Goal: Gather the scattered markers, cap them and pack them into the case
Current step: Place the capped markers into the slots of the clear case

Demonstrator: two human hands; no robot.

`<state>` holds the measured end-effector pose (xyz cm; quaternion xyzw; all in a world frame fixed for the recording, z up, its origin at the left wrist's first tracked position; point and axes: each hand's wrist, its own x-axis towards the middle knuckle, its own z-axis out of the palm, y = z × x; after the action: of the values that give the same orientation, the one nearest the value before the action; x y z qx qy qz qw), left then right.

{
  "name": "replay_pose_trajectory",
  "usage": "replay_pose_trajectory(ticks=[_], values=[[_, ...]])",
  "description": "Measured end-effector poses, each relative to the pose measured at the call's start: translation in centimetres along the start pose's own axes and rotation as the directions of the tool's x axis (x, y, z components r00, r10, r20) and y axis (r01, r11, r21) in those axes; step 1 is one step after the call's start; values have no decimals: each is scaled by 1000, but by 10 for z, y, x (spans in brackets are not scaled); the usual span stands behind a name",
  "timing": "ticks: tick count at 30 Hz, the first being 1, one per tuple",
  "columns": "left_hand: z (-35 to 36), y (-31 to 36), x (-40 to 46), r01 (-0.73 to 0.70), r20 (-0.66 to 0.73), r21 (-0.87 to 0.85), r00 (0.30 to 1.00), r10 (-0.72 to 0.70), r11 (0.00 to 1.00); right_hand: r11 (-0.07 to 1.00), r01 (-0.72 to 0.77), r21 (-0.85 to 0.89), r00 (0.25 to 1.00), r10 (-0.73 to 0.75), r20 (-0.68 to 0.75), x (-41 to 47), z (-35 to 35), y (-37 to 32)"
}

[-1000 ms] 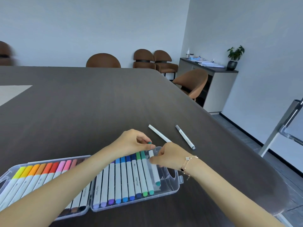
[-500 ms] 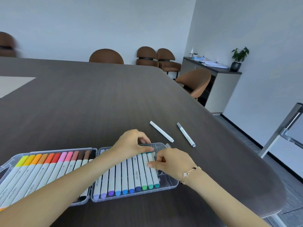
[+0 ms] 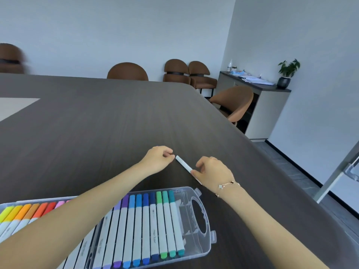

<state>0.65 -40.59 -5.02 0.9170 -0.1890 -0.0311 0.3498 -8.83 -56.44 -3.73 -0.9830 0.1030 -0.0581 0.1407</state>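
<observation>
Right hand pinches the near end of a white marker lying on the dark table; left hand sits at its far end, fingers curled, fingertips just at the tip, grip unclear. Open clear case lies near, toward the person, with capped markers in rows.

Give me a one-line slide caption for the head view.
Both hands, left hand and right hand, reach a white marker on the table beyond the open case.
</observation>
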Motion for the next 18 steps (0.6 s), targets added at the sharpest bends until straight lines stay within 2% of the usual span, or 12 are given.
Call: replay_pose_trajectory(ticks=[2,7,12,14,18], values=[[12,0,14,32,25,8,999,-32,999,999,-16,-32,999,17,40,11,8,-1],[26,0,17,-12,16,-20,1000,12,1000,999,-10,-35,998,12,58,13,15,-6],[5,8,3,-12,-51,-239,999,0,971,959,-88,268,996,78,51,-2,-2,-12],[-6,13,-11,-47,-41,-220,998,39,974,946,-93,309,993,64,103,-13,-10,-19],[-18,20,-50,-122,78,-99,988,130,988,955,-108,276,959,28,281,-46,-20,-32]])
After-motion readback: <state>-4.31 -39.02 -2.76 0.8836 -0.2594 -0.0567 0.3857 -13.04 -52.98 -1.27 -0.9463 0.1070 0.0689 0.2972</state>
